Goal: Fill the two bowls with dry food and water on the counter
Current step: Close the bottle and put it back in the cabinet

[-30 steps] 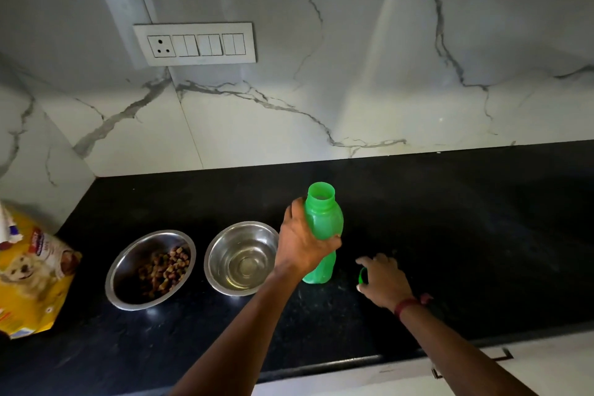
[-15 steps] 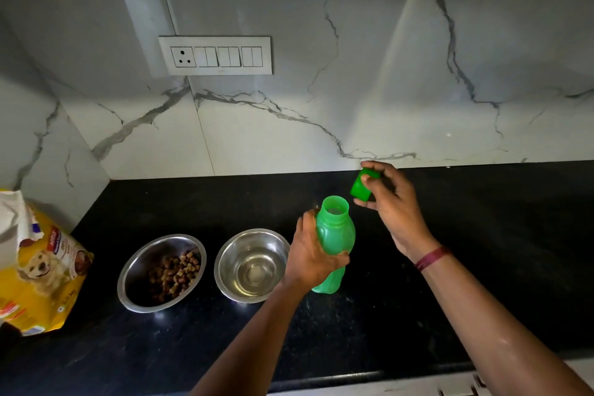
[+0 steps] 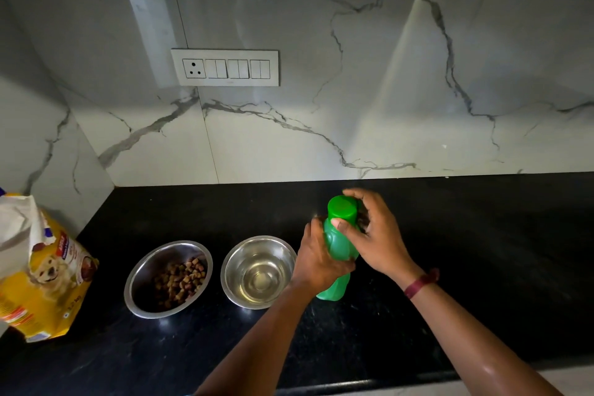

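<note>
Your left grip (image 3: 316, 262) holds the upright green bottle (image 3: 340, 246) on the worktop (image 3: 482, 251); your right grip (image 3: 379, 235) pinches the cap (image 3: 342, 209) directly above, axis vertical, water bowl (image 3: 258, 272) just left

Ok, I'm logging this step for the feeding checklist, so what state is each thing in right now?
Green bottle: upright on the counter, gripped by the left hand.
Cap: on the bottle's mouth, right hand fingers around it.
Left bowl: holds kibble.
Right bowl: holds water.
Food bag: standing, top open.
</note>
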